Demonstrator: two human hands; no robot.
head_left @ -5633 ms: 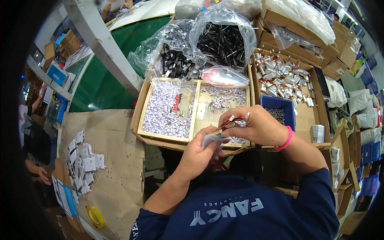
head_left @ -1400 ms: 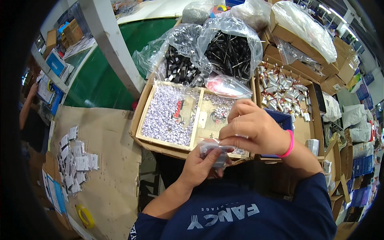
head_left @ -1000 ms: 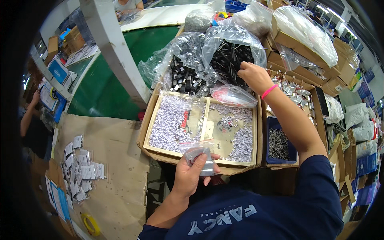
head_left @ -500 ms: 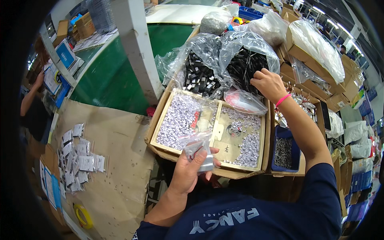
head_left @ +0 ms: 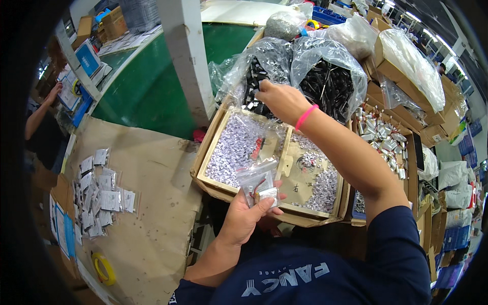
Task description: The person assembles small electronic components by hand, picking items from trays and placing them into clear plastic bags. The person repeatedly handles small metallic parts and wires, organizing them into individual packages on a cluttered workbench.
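Left hand (head_left: 241, 217), closed, grips clear bag (head_left: 252, 178) over tray's (head_left: 285, 147) six-o'clock edge. Right hand (head_left: 277, 99), bag's twelve o'clock, nearly closed at black pieces (head_left: 253, 72); hold undeterminable. Right arm (head_left: 351, 157) obstructs blue bin (head_left: 359, 215).

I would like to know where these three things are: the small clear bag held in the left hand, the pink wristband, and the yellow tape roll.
small clear bag (head_left: 257, 181): head view, middle of its front.
pink wristband (head_left: 306, 117): head view, middle of its visible band.
yellow tape roll (head_left: 108, 266): head view, right side of its ring.
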